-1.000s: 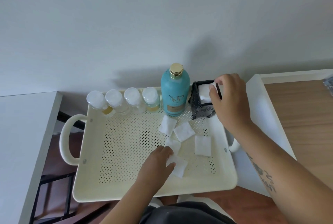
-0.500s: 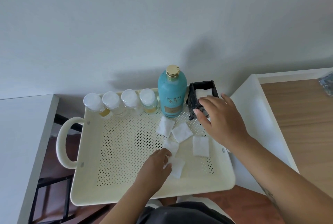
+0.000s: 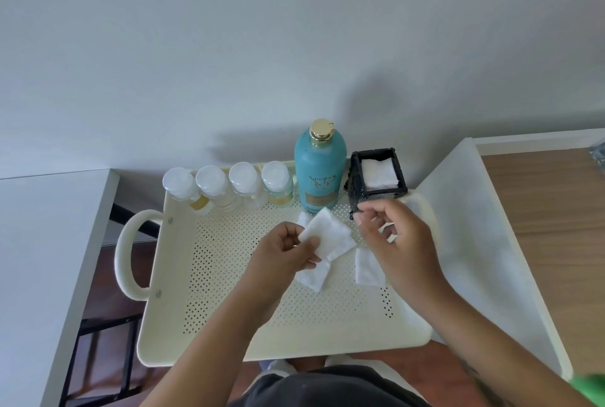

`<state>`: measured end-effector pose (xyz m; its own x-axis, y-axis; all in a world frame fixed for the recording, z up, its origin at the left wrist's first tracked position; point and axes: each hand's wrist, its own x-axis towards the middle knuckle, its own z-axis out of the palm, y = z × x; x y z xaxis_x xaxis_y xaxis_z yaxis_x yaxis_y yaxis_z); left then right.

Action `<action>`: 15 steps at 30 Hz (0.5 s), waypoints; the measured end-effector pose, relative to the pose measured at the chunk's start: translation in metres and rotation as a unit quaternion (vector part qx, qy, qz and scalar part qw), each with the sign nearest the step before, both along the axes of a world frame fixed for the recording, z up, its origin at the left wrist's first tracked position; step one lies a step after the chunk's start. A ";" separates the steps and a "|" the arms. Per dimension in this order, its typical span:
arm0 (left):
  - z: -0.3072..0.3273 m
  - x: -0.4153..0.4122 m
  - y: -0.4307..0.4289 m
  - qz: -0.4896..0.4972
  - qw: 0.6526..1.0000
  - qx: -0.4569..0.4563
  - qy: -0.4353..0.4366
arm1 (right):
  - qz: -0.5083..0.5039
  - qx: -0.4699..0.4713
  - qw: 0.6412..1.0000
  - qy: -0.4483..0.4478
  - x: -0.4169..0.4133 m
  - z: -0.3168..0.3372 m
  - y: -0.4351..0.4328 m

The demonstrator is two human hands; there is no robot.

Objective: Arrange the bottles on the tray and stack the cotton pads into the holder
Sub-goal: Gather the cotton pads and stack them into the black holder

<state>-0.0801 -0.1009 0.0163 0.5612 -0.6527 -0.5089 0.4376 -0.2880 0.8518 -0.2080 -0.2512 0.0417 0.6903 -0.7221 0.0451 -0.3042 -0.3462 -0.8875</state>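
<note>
1. The left hand (image 3: 288, 252) pinches a white cotton pad (image 3: 327, 233) by one edge between thumb and fingers and holds it above the middle of the tray (image 3: 229, 324).
2. The right hand (image 3: 399, 243) hangs just in front of the black holder (image 3: 357, 190). Its fingers are loosely bent and grip nothing visible.
3. The holder stands in the far right corner of the tray, with a stack of pads (image 3: 379, 172) inside.
4. Two loose pads lie flat on the tray floor. One (image 3: 312, 275) is beneath the left hand and one (image 3: 368, 270) is partly under the right hand. A corner of a third (image 3: 302, 218) shows behind the held pad.
5. A tall teal bottle (image 3: 320, 170) with a gold cap stands upright just left of the holder.
6. Four small clear bottles (image 3: 244, 177) with white caps stand in a row along the far edge, left of the teal bottle.
7. A wooden desk (image 3: 556, 210) lies to the right.
</note>
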 end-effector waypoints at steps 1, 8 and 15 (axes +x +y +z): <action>0.003 0.001 -0.003 0.013 0.999 -0.023 0.030 | -0.016 0.059 0.998 0.003 0.001 -0.001 0.004; 0.013 -0.006 -0.018 0.031 0.991 -0.064 0.115 | -0.021 0.316 0.948 -0.007 0.009 -0.002 0.014; 0.002 -0.004 -0.013 0.026 0.997 -0.024 0.062 | -0.032 0.261 0.965 -0.019 0.017 0.007 0.001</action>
